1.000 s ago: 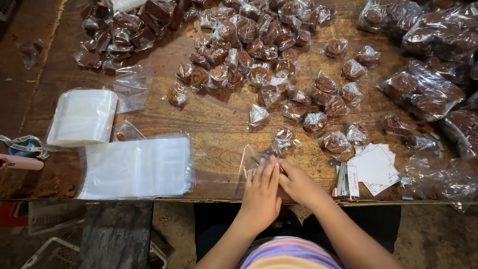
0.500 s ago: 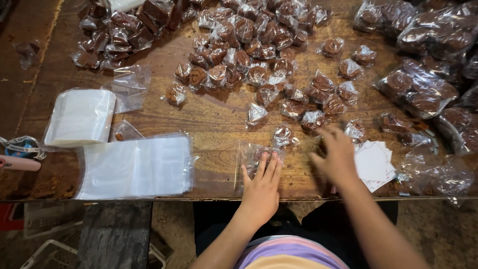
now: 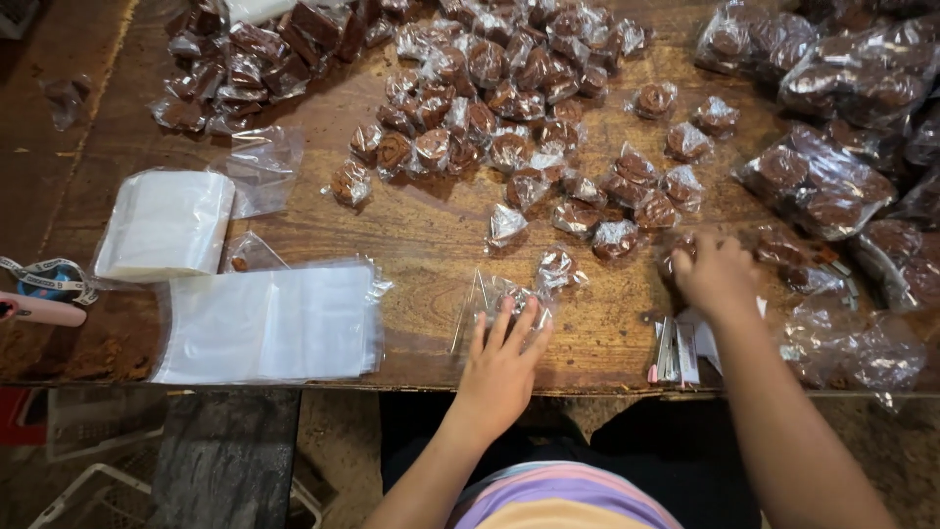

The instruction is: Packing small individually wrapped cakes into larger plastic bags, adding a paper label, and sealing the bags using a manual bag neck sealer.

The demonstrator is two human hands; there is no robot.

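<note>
From the head view, the left hand [image 3: 501, 358] lies flat with fingers spread, pressing on a small clear plastic bag [image 3: 487, 299] near the front edge of the worn brown wooden table [image 3: 421, 235]; its grip is open, palm down, closed on nothing. The right hand [image 3: 713, 274] reaches over small brown sweets wrapped in clear film [image 3: 617, 238], fingers curled over one at its left side; whether its grip has closed on it cannot be told. A stack of flat clear plastic bags [image 3: 269, 321] lies well to the left. Small white cards [image 3: 685, 338] lie just below the right hand. More wrapped brown sweets are heaped across the table's far side.
</note>
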